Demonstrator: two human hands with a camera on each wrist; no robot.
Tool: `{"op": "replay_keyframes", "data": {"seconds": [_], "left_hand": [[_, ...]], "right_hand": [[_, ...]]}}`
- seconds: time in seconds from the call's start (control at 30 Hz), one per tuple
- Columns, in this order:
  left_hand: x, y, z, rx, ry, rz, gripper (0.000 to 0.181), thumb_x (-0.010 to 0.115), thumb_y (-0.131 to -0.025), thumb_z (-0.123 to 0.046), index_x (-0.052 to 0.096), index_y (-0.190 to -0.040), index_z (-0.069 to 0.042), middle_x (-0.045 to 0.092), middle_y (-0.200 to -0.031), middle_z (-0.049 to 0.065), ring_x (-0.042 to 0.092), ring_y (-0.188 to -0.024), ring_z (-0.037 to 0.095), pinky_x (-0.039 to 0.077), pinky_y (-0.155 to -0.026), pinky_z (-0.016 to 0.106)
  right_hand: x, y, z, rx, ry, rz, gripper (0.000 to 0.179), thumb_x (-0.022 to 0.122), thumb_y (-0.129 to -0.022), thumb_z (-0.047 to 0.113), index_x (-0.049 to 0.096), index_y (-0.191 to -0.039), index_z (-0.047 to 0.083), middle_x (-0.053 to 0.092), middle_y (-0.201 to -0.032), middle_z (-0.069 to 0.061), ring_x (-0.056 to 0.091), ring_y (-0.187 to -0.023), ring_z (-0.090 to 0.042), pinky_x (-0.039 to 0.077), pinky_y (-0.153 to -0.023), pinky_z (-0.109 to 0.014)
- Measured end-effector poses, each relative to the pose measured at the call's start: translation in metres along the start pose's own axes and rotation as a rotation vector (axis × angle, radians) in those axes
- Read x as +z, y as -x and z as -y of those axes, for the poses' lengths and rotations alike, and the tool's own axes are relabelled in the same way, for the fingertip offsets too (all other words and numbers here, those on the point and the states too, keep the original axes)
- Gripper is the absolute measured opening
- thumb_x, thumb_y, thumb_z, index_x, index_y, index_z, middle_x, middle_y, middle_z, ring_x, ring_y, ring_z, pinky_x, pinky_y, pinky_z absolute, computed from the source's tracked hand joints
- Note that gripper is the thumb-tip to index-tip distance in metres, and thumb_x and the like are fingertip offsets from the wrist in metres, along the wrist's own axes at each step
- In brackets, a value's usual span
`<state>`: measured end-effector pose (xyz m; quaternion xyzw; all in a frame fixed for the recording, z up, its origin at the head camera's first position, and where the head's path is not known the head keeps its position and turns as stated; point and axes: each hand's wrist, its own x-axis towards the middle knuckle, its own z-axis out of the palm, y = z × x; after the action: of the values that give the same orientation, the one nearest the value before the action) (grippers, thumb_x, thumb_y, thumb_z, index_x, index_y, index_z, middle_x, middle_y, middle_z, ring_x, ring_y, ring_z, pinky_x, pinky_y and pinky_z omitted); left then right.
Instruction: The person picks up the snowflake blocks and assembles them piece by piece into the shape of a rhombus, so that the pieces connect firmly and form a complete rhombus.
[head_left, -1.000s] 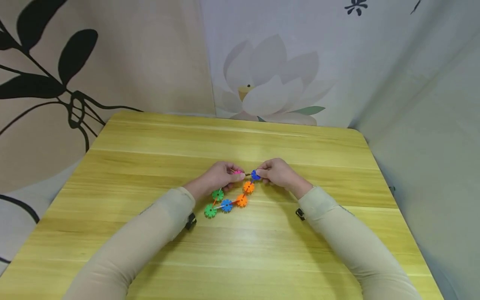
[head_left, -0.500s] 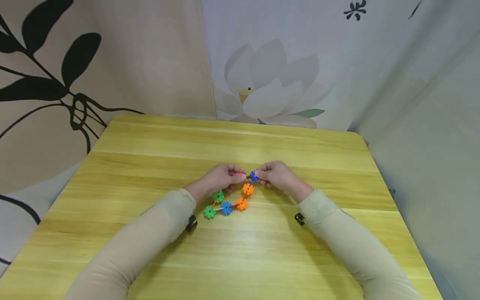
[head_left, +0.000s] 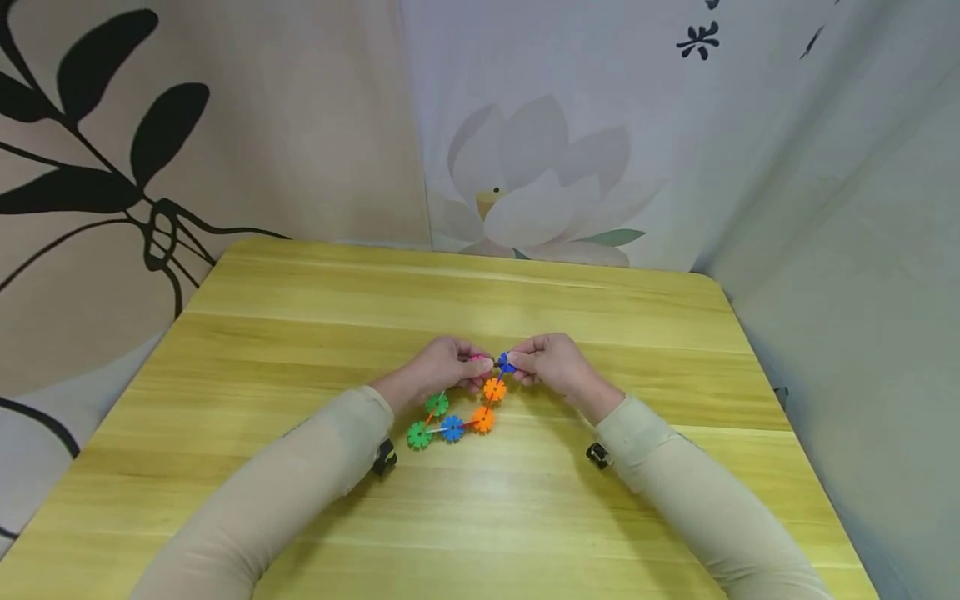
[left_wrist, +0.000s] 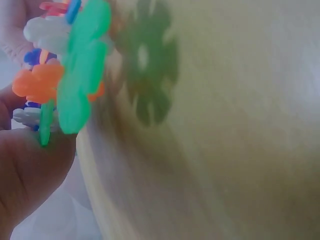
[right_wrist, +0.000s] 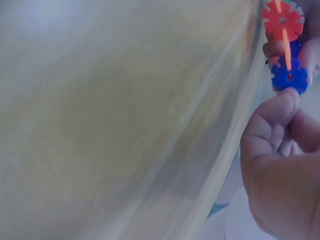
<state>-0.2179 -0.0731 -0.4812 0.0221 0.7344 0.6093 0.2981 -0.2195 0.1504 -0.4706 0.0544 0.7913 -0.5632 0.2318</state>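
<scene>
Notched plastic snowflake discs are linked edge to edge into a ring-like chain, over the table's middle. My left hand [head_left: 446, 367] pinches a pink disc [head_left: 481, 359], mostly covered by the fingers. Facing it, my right hand [head_left: 555, 365] holds a dark blue disc [head_left: 506, 362] between thumb and fingers. A short dark piece spans the small gap between these two discs. Two orange discs [head_left: 483, 419], a lighter blue disc [head_left: 452, 429] and two green discs [head_left: 418, 435] complete the visible curve. Close up, the left wrist view has a green disc [left_wrist: 82, 65]; the right wrist view shows the blue disc [right_wrist: 290, 75] at the fingertips.
The wooden table [head_left: 487, 533] extends on all sides of the hands. Behind its far edge hangs a pale curtain [head_left: 322, 125] with printed leaves and a lotus; another pale cloth [head_left: 847, 250] hangs at the right.
The blue disc has shifted slightly left toward the pink one, and the gap between them looks narrower. Both hands keep their holds. The head view has tilted slightly upward.
</scene>
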Motion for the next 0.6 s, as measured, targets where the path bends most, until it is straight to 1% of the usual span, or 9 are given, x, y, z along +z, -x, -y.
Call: {"op": "replay_keyframes", "data": {"seconds": [0.1, 0.17, 0.27, 0.37, 0.4, 0.43, 0.5, 0.57, 0.6], "left_hand": [[-0.001, -0.002, 0.001, 0.024, -0.075, -0.008, 0.033, 0.069, -0.106, -0.021, 0.07, -0.129, 0.003, 0.075, -0.107, 0.015, 0.073, -0.088, 0.02, 0.067, -0.085, 0.033], [-0.002, -0.002, 0.001, 0.044, -0.183, -0.022, 0.039, 0.068, -0.107, -0.029, 0.069, -0.132, 0.001, 0.075, -0.115, 0.015, 0.073, -0.098, 0.022, 0.066, -0.092, 0.036], [-0.005, 0.003, -0.003, 0.08, -0.37, -0.051, 0.052, 0.06, -0.11, -0.042, 0.063, -0.143, -0.002, 0.071, -0.135, 0.016, 0.07, -0.122, 0.029, 0.059, -0.109, 0.044], [-0.015, 0.012, -0.007, 0.118, -0.51, -0.119, 0.056, 0.049, -0.114, -0.045, 0.057, -0.151, -0.003, 0.065, -0.147, 0.017, 0.062, -0.138, 0.035, 0.051, -0.119, 0.052], [-0.02, 0.015, -0.007, 0.122, -0.527, -0.142, 0.055, 0.048, -0.115, -0.043, 0.057, -0.151, -0.003, 0.066, -0.146, 0.017, 0.062, -0.138, 0.035, 0.052, -0.118, 0.052], [-0.024, 0.017, -0.007, 0.121, -0.534, -0.159, 0.053, 0.048, -0.115, -0.041, 0.058, -0.15, -0.003, 0.068, -0.142, 0.017, 0.065, -0.132, 0.035, 0.055, -0.113, 0.051], [-0.033, 0.021, -0.006, 0.112, -0.527, -0.181, 0.047, 0.052, -0.114, -0.037, 0.061, -0.147, -0.003, 0.073, -0.13, 0.016, 0.072, -0.115, 0.031, 0.062, -0.099, 0.046], [-0.039, 0.023, -0.004, 0.077, -0.501, -0.17, 0.043, 0.057, -0.113, -0.033, 0.065, -0.142, -0.004, 0.075, -0.115, 0.015, 0.073, -0.094, 0.026, 0.064, -0.082, 0.039], [-0.041, 0.023, -0.002, 0.057, -0.478, -0.153, 0.042, 0.06, -0.112, -0.032, 0.066, -0.141, -0.004, 0.075, -0.11, 0.013, 0.071, -0.085, 0.024, 0.063, -0.075, 0.036]], "right_hand": [[-0.002, 0.0, 0.0, -0.017, 0.021, 0.004, 0.023, 0.07, -0.106, 0.018, 0.075, -0.118, -0.001, 0.076, -0.096, -0.009, 0.07, -0.08, -0.014, 0.064, -0.074, -0.026], [-0.005, -0.001, -0.001, -0.022, 0.037, 0.007, 0.026, 0.068, -0.107, 0.019, 0.073, -0.124, -0.001, 0.076, -0.099, -0.009, 0.07, -0.083, -0.015, 0.064, -0.075, -0.026], [-0.011, -0.001, -0.005, -0.017, 0.053, 0.011, 0.033, 0.064, -0.109, 0.022, 0.069, -0.133, -0.001, 0.077, -0.108, -0.013, 0.07, -0.088, -0.016, 0.064, -0.079, -0.027], [-0.017, 0.003, -0.008, -0.03, 0.105, 0.003, 0.038, 0.062, -0.111, 0.025, 0.065, -0.138, -0.001, 0.076, -0.117, -0.015, 0.072, -0.094, -0.018, 0.065, -0.082, -0.029], [-0.018, 0.006, -0.009, -0.036, 0.13, -0.002, 0.038, 0.061, -0.111, 0.025, 0.066, -0.138, -0.001, 0.076, -0.118, -0.016, 0.072, -0.095, -0.019, 0.065, -0.082, -0.029], [-0.018, 0.01, -0.01, -0.04, 0.149, -0.008, 0.037, 0.061, -0.111, 0.025, 0.067, -0.136, -0.001, 0.076, -0.117, -0.016, 0.072, -0.095, -0.019, 0.065, -0.082, -0.029], [-0.017, 0.021, -0.012, -0.026, 0.157, 0.001, 0.034, 0.062, -0.111, 0.025, 0.068, -0.132, -0.002, 0.076, -0.114, -0.016, 0.072, -0.092, -0.019, 0.065, -0.079, -0.03], [-0.011, 0.033, -0.016, 0.012, 0.105, 0.057, 0.034, 0.061, -0.111, 0.023, 0.067, -0.13, -0.004, 0.076, -0.111, -0.016, 0.072, -0.088, -0.018, 0.065, -0.076, -0.03], [-0.007, 0.04, -0.018, 0.038, 0.053, 0.098, 0.035, 0.061, -0.111, 0.022, 0.065, -0.131, -0.006, 0.076, -0.11, -0.016, 0.072, -0.087, -0.018, 0.065, -0.076, -0.03]]}}
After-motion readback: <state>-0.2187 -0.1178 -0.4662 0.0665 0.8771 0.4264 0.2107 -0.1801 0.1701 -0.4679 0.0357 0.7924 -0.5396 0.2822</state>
